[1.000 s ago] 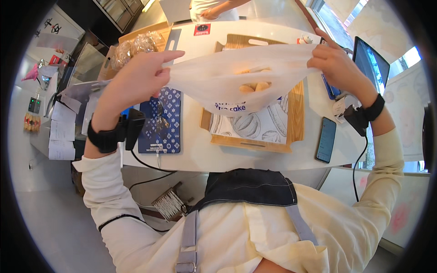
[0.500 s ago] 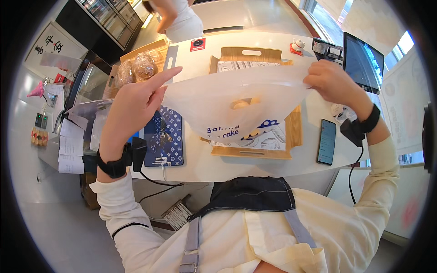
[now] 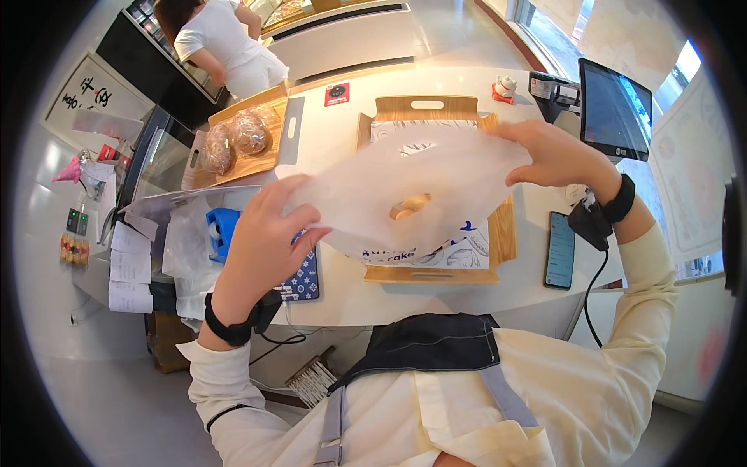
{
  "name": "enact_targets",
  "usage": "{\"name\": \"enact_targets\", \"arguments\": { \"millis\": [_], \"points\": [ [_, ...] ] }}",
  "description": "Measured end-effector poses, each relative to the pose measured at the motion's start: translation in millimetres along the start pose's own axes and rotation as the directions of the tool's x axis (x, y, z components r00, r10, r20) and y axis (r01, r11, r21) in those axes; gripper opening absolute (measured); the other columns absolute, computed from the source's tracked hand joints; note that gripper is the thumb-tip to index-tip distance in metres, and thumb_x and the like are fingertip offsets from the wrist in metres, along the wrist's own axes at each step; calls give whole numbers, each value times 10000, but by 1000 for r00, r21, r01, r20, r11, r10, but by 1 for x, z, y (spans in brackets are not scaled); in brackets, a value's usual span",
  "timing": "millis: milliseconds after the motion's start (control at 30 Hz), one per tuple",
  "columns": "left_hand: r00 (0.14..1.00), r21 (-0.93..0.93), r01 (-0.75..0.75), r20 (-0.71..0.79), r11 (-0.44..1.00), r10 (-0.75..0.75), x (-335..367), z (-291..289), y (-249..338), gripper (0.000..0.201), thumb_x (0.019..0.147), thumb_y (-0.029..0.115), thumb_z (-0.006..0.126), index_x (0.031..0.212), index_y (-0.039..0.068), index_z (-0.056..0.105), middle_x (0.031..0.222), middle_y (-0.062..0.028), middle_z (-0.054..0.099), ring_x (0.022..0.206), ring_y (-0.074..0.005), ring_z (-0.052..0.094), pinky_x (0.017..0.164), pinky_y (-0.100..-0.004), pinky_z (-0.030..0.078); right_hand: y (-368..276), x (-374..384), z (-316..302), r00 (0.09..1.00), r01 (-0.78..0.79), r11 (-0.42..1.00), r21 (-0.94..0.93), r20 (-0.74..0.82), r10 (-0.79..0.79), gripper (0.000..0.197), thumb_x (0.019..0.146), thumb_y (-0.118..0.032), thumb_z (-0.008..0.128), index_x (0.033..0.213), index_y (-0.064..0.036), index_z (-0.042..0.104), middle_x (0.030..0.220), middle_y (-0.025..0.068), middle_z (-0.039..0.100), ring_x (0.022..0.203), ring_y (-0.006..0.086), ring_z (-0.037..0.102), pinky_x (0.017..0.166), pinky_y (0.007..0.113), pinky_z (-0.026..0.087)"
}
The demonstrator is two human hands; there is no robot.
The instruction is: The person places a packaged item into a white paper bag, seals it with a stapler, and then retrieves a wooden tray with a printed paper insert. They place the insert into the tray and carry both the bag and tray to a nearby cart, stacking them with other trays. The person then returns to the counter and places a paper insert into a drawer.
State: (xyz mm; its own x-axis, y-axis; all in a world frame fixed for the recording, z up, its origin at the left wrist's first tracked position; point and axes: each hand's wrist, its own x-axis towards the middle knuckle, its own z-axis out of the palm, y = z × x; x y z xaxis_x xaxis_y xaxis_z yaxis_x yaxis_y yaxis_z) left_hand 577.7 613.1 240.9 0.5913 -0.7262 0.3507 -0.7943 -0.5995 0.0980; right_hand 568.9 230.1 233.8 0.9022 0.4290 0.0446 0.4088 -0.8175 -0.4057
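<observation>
Over the wooden tray, the white plastic bag is stretched between two hands held well apart. The left hand has come lower and nearer the body than half a second ago, its forefinger no longer pointing outward; the right hand now has its thumb spread away from the fingers. Whether either is clamped on the bag's edge I cannot tell, as the film covers fingertips. Something tan shows through a cut-out in the bag; its kind is unclear. Printed paper lines the tray beneath, partly hidden by the bag. At left, a second tray holds two wrapped rounds. On the worktop, a phone lies right of the lined tray; the left hand partly covers a blue patterned board.
</observation>
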Motion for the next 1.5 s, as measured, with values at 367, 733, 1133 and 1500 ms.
{"name": "enact_targets", "arguments": {
  "millis": [367, 733, 1133, 1500],
  "points": [
    [975, -306, 97, -160, 947, -152, 15, -10, -16, 213, 708, -16, 681, 660, 6, 475, 874, -101, 609, 960, -264, 617, 776, -335, 471, 39, -20, -6, 931, 185, 973, -136, -293, -218, 193, 746, -141, 678, 696, -30, 529, 681, 73, 513, 700, 270, 502, 666, 359, 403],
    [985, -865, 80, -8, 496, -173, 12, 20, -10, 409, 772, 179, 722, 1050, -1, 483, 1143, -134, 555, 1167, -203, 482, 1003, -349, 339, 23, -49, 0, 938, 21, 957, 290, -336, 81, 462, 696, -38, 726, 1112, -55, 526, 908, 62, 598, 857, 158, 568, 845, 294, 430],
    [916, -467, 212, -211, 859, -341, 4, 38, 11, 139, 801, 132, 674, 789, -1, 636, 687, -115, 604, 639, -173, 585, 622, -269, 457, 59, -86, 40, 768, 77, 983, 164, -639, 47, 54, 704, 61, 620, 723, 17, 596, 730, 75, 578, 717, 201, 562, 688, 293, 445],
    [858, -863, 240, -26, 444, -514, -8, 64, 10, 181, 730, -8, 714, 788, 12, 544, 819, -25, 569, 790, -85, 538, 718, -222, 454, 27, -84, 49, 853, 125, 727, 676, -447, 268, 561, 722, -16, 707, 1207, -38, 425, 854, 38, 602, 921, 147, 588, 850, 273, 438]
  ]
}}
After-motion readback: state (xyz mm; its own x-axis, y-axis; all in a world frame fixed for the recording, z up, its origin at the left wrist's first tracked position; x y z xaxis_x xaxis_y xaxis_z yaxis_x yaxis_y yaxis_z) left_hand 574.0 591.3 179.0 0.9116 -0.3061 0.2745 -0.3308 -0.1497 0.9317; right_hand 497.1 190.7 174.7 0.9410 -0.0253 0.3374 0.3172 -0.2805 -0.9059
